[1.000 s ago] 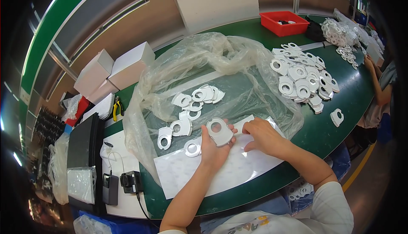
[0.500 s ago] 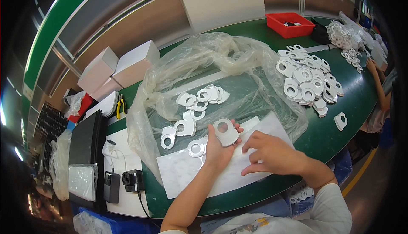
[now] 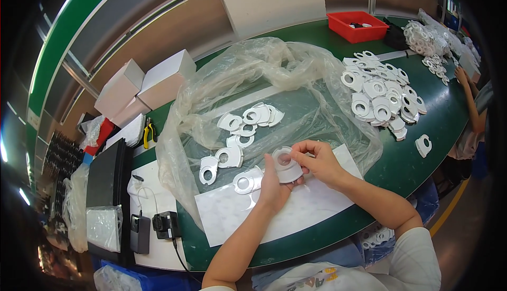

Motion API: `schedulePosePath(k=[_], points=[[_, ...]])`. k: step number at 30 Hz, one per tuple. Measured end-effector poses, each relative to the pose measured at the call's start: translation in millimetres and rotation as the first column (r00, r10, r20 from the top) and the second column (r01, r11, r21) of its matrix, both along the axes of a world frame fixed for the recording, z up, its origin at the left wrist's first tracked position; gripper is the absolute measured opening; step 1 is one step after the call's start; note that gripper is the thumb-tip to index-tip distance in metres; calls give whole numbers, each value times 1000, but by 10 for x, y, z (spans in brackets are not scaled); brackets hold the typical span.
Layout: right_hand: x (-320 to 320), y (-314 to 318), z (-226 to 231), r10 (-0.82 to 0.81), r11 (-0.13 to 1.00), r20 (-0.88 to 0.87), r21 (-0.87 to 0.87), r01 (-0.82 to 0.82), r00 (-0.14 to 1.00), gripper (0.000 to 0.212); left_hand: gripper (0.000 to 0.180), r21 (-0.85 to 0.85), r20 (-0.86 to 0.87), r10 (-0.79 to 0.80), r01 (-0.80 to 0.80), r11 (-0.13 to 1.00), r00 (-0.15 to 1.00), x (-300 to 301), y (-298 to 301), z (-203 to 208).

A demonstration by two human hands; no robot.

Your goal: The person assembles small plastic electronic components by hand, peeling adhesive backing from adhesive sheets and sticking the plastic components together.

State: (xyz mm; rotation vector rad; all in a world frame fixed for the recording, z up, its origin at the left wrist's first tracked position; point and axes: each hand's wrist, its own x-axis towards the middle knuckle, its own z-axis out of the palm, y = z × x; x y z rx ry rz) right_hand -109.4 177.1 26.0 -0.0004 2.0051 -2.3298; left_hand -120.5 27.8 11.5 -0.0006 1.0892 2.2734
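Observation:
A white plastic part with a round hole (image 3: 288, 172) rests in my left hand (image 3: 275, 190), whose fingers wrap its left side and underside. My right hand (image 3: 320, 163) pinches the upper right rim of the same part, thumb and forefinger at the hole. Below both hands lies a white sheet (image 3: 309, 206) with faint round marks. Just left of my left hand, a similar white part (image 3: 246, 181) lies on the sheet's edge. Several more white ring-shaped parts (image 3: 229, 156) lie beyond it on clear plastic.
A crumpled clear plastic bag (image 3: 185, 116) spreads over the green table (image 3: 417, 177). Many white parts (image 3: 381, 100) are heaped at right, one (image 3: 423, 145) apart. A red bin (image 3: 357, 26) stands behind. At left are yellow pliers (image 3: 150, 133), white boxes (image 3: 166, 82) and a black device (image 3: 166, 225).
My right hand has moved up and left from above the sheet and now grips the part in my left hand. The part has tilted, showing its front side wall.

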Motion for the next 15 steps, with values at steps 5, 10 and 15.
schedulePosePath(k=[5, 10, 15], points=[[-17, -28, -28, -22, 999, -15, 46, 22, 1000, 14, 62, 15, -11, -13, 13, 1000, 1000, -23, -23, -35], [-30, -11, -86, -36, 999, -12, 17, 36, 999, 21, 62, 31, -5, -18, 18, 999, 1000, -35, -20, -38], [-33, 18, -110, -29, 1000, -26, 4, 29, 999, 22, 61, 25, 0, -5, 5, 1000, 1000, -37, 16, -52]])
